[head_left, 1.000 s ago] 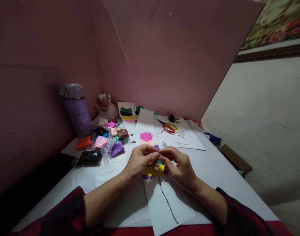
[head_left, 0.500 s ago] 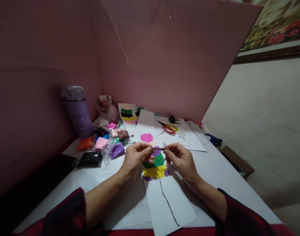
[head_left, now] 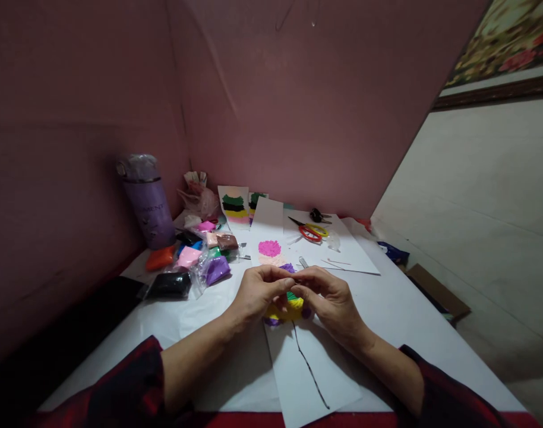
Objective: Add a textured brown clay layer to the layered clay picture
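Note:
My left hand point(head_left: 259, 292) and my right hand point(head_left: 331, 299) meet fingertip to fingertip above a white paper strip point(head_left: 313, 380). Both are closed in a pinch; what lies between the fingers is hidden now. Under them the strip bears textured clay patches: yellow clay point(head_left: 294, 310), green, and purple, partly covered by my fingers. A thin dark line runs down the lower part of the strip. Beyond my hands lie a bright pink clay patch point(head_left: 270, 248) and a pale peach one point(head_left: 272, 260). A small metal tool point(head_left: 303, 261) shows just behind my right fingers.
Bagged clay packets, including a black one point(head_left: 169, 286) and a purple one point(head_left: 217, 270), lie left, before a purple bottle point(head_left: 150, 208). Scissors point(head_left: 310, 232) and keys point(head_left: 316, 215) rest on paper at the back. Clay-striped cards point(head_left: 234, 208) stand behind.
My hands have come together, and the thin brown strand that was stretched between their fingertips is now hidden. The whole view has shifted slightly.

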{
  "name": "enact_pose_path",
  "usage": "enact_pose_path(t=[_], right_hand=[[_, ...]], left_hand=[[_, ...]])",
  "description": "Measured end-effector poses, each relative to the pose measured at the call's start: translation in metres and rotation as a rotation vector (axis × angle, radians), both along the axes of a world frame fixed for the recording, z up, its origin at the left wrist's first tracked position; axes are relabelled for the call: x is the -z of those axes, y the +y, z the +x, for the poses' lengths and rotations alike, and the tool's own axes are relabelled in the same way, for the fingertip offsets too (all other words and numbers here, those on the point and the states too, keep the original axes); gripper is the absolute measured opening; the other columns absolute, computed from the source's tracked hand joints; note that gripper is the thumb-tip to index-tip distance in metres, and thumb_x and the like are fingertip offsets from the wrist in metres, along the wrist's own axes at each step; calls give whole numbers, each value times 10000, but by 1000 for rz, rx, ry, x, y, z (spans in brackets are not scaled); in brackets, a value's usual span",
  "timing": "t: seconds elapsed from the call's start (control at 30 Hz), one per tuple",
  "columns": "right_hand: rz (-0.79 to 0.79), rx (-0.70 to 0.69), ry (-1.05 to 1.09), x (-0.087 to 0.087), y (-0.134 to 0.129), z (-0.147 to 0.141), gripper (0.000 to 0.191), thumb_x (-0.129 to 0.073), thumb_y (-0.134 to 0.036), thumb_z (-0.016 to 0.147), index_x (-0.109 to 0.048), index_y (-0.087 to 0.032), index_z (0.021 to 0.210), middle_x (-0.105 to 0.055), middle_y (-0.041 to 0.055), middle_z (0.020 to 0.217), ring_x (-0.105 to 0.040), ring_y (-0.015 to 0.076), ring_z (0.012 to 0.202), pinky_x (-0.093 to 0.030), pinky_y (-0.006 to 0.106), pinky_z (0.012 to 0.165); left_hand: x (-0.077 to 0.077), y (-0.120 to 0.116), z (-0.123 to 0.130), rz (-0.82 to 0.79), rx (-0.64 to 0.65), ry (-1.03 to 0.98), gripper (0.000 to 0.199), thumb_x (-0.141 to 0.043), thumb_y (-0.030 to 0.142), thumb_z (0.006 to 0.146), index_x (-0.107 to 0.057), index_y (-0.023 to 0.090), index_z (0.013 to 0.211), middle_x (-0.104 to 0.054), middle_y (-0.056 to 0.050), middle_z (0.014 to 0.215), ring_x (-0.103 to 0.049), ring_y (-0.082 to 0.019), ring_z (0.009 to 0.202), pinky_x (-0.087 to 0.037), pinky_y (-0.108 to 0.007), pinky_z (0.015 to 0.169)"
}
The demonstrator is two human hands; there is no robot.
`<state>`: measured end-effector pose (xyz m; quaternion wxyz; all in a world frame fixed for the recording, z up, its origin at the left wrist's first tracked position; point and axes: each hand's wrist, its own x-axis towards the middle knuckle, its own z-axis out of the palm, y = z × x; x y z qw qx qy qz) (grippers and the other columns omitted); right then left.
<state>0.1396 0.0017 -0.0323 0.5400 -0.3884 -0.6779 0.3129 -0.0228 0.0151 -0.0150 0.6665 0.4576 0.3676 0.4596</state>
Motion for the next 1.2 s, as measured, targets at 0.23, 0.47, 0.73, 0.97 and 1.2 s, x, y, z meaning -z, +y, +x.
enact_pose_path(t=[0.23, 0.47, 0.73, 0.97, 1.2], right_hand=[[-202, -121, 154, 1, 1, -1, 168, -724, -336, 822, -656, -184, 845, -653, -6, 664, -586, 115, 535, -487, 232, 486], [-235, 68, 243, -7, 6, 0, 260, -772, -377, 752, -618, -168, 740, -583, -46, 545, -536, 93, 441, -468, 227, 459], [-271, -28, 254, -7, 6, 0, 283, -762, -420, 771, -685, -164, 866, -649, -10, 638, -592, 111, 496, -499, 249, 504], [-251, -136, 240, -3, 1, -6, 204, -780, -313, 760, -698, -190, 901, -686, -2, 717, -623, 119, 609, -503, 242, 561], [-239, -115, 217, 1, -1, -5, 195, -779, -302, 774, -650, -188, 864, -694, -2, 704, -626, 121, 596, -492, 231, 535]], left_hand=[[2, 0, 1, -38, 30, -48, 453, -895, 422, 507, -647, 101, 709, -603, -7, 471, -529, -96, 378, -425, -206, 402], [1, 3, -1, 14, -232, -113, 404, -891, 315, 518, -641, 110, 760, -596, 21, 535, -527, -81, 429, -423, -182, 405], [1, 1, 0, 39, -186, -112, 406, -892, 375, 538, -676, 94, 738, -596, 17, 557, -467, -49, 407, -390, -167, 372], [1, 1, 1, 14, -36, -23, 460, -870, 407, 562, -691, 87, 840, -617, 3, 542, -482, -74, 369, -392, -199, 360], [-2, 0, 2, 25, -18, 34, 455, -868, 459, 530, -629, 112, 705, -630, -10, 537, -507, -88, 363, -413, -211, 353]])
